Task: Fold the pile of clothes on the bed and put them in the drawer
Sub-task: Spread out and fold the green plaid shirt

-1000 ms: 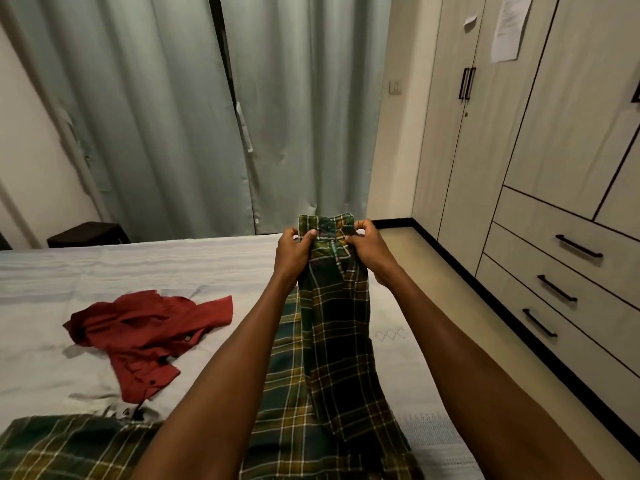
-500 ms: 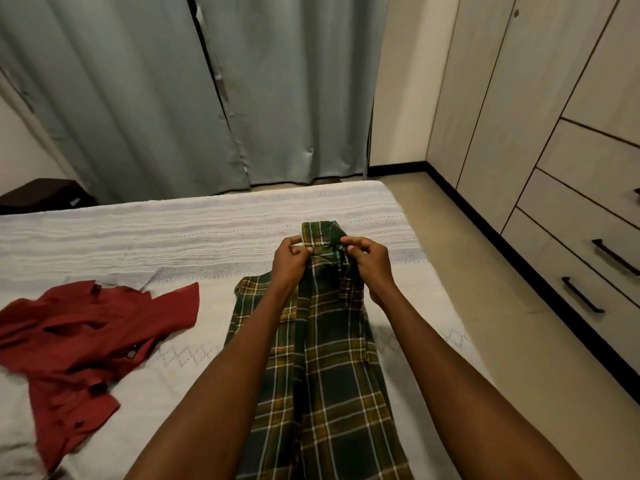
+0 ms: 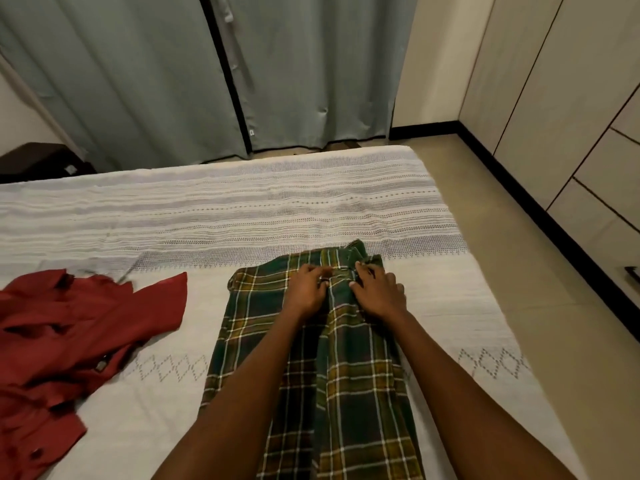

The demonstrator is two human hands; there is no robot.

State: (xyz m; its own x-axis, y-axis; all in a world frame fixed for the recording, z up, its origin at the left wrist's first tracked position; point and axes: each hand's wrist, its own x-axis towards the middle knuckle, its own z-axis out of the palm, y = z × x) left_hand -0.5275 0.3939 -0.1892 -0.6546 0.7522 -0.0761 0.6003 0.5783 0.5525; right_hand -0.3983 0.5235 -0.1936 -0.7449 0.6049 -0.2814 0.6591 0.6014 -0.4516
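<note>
A green plaid shirt (image 3: 311,358) lies lengthwise on the white bed (image 3: 242,206), collar end away from me. My left hand (image 3: 306,289) and my right hand (image 3: 379,292) sit side by side just below the collar, fingers curled into the fabric on either side of the front opening. Both forearms stretch over the shirt and hide part of it. To the left, a crumpled red shirt (image 3: 69,327) lies on the bed. The wardrobe drawers (image 3: 602,192) stand shut along the right wall, and one dark handle (image 3: 632,273) shows at the frame edge.
Grey-green curtains (image 3: 156,74) hang behind the bed. A dark low piece of furniture (image 3: 34,161) stands at the far left. A strip of beige floor (image 3: 519,254) runs between the bed's right edge and the wardrobe.
Both hands have lowered the plaid shirt from mid-air onto the bed, so it now lies flat. My view has tilted down towards the bed.
</note>
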